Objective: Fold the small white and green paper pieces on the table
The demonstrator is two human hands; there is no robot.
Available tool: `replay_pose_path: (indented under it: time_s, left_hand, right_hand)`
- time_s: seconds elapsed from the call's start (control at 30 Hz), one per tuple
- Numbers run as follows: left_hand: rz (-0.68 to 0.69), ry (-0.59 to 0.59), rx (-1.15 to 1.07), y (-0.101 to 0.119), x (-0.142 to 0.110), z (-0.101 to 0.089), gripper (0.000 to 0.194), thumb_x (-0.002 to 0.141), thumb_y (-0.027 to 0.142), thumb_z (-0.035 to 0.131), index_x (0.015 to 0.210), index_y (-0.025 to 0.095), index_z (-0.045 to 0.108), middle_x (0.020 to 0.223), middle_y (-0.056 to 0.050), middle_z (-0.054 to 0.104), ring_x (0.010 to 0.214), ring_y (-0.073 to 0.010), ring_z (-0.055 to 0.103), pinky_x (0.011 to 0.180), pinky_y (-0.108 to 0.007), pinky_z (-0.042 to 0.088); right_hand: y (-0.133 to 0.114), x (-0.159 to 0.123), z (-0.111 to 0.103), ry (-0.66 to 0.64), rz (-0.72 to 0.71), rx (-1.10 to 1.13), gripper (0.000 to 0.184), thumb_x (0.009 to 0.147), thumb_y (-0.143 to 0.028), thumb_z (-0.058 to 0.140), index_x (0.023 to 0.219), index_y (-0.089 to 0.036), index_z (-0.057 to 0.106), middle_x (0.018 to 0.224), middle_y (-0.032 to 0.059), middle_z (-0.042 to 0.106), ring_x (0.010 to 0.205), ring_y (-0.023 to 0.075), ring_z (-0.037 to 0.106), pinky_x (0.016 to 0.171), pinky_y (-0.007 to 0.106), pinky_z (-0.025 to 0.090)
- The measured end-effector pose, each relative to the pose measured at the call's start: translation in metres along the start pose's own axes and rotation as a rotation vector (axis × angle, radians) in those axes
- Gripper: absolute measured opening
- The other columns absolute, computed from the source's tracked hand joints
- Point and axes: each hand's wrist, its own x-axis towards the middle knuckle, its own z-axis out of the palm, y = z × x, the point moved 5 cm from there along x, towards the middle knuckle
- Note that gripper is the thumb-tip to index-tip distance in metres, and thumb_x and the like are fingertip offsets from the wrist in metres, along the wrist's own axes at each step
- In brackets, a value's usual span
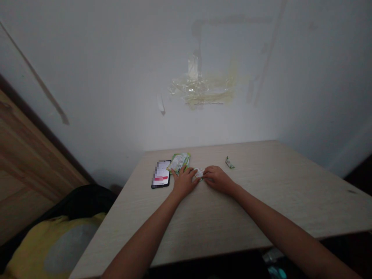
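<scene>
Between my two hands lies a small white-and-green packet [198, 173], low over or on the table, its edges partly covered by fingers. My left hand [183, 181] has its thumb and forefinger at the packet's left side, while its other fingers spread toward a larger green-and-white packet [180, 160]. The fingers of my right hand [217, 179] are bent together on the small packet's right edge. Left of the larger packet a phone [161, 174] lies with its screen lit. A small crumpled green-and-white wrapper [229, 162] rests to the right, beyond my right hand.
The light wooden table [261, 186] stands against a pale wall [116, 77] with peeling clear tape [200, 87]. A yellow-and-grey cushion-like thing [58, 244] and a wooden panel [26, 147] are at the left. Something with a turquoise part [276, 272] shows below the front edge.
</scene>
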Motion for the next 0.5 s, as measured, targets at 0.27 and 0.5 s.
replay_pose_path:
  time_s: [0.27,0.5]
  left_hand:
    - [0.030,0.010,-0.059,-0.001,0.000,-0.002,0.033,0.090,0.048,0.054,0.120,0.040,0.064,0.126,-0.003,0.064,0.134,-0.0334,0.037,0.105,-0.079,-0.004]
    - [0.109,-0.021,-0.182,0.001,0.001,-0.005,0.025,0.089,0.039,0.059,0.111,0.037,0.069,0.115,-0.003,0.068,0.128,-0.0285,0.043,0.107,-0.076,-0.007]
  right_hand:
    - [0.011,-0.001,-0.007,-0.030,0.149,-0.107,0.017,0.083,-0.019,0.063,0.096,-0.023,0.074,0.107,0.0062,0.070,0.107,0.0226,0.059,0.097,0.040,0.040]
    - [0.029,-0.006,-0.008,-0.059,0.214,-0.139,0.023,0.084,-0.027,0.064,0.103,-0.020,0.074,0.111,0.0097,0.069,0.108,0.0258,0.059,0.097,0.042,0.041]
